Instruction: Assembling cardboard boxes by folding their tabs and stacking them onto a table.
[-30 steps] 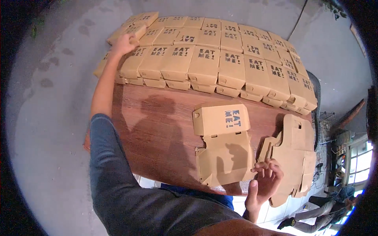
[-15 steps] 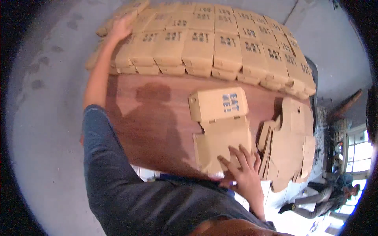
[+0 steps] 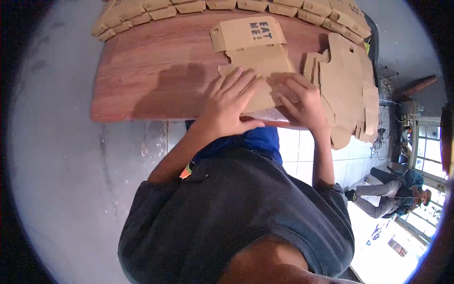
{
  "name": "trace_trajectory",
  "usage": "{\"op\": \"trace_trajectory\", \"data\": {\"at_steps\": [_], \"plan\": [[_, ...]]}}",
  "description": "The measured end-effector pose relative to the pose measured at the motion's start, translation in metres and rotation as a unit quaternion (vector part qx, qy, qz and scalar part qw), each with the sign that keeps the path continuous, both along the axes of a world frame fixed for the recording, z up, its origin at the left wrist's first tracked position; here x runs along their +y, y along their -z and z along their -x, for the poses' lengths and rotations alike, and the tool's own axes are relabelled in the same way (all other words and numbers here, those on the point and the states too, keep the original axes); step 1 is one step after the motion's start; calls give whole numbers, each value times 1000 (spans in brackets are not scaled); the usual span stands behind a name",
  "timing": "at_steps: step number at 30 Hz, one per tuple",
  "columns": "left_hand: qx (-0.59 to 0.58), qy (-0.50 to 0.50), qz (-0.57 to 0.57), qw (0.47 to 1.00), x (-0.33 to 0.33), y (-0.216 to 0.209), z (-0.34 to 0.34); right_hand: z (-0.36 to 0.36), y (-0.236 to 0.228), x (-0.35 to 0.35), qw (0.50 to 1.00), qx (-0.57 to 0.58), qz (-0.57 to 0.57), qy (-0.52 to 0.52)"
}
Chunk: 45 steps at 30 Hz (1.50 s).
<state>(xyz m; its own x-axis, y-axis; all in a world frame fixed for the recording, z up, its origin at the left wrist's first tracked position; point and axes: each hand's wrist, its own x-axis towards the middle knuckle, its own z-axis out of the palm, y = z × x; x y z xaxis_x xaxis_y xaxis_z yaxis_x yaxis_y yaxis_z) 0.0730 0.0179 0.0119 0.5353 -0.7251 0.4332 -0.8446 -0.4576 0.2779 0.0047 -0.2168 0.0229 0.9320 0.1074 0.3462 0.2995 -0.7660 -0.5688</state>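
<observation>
A brown cardboard box [image 3: 253, 57], unfolded with its printed lid panel away from me, lies near the table's front edge. My left hand [image 3: 229, 104] rests on the left side of its near panel, fingers stretched out and thumb spread toward me. At the opposite side, my right hand [image 3: 302, 100] has its fingers bent round the box's right edge; the fingertips are partly hidden. Right beside that hand is a stack of flat cardboard box blanks [image 3: 347, 85], overhanging the table's front edge.
Rows of closed cardboard boxes [image 3: 220, 4], stacked in layers, line the far side of the reddish wooden table [image 3: 137, 71]. A seated person [image 3: 392, 194] is at the far right, near bright windows [image 3: 428, 142]. Grey floor lies to the left.
My left hand has come back from the far-left boxes to the unfolded box. My right hand has shifted to its right edge, fingers now bent. The view has tilted toward me.
</observation>
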Motion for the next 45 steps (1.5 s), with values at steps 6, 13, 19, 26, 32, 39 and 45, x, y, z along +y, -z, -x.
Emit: {"op": "trace_trajectory", "data": {"at_steps": [6, 13, 19, 26, 32, 39, 45], "plan": [[15, -1, -131, 991, 20, 30, 17, 31, 6, 9, 971, -143, -127, 145], [61, -4, -147, 987, 69, 6, 41, 74, 44, 48, 930, -111, -267, 226], [265, -135, 430, 852, 94, -35, 46, 83, 3, 111, 965, -144, -219, 32], [347, -132, 537, 757, 65, 9, 76, 16, 13, 153, 950, -253, -177, -45], [648, -69, 615, 444, 65, 42, 68, 13, 46, 146, 937, -166, -296, -78], [683, -76, 552, 473, 61, 39, 67, 11, 48, 126, 978, -167, -108, -63], [706, -141, 488, 493, 67, 33, 64, 7, 53, 121, 972, -153, -172, -41]]}}
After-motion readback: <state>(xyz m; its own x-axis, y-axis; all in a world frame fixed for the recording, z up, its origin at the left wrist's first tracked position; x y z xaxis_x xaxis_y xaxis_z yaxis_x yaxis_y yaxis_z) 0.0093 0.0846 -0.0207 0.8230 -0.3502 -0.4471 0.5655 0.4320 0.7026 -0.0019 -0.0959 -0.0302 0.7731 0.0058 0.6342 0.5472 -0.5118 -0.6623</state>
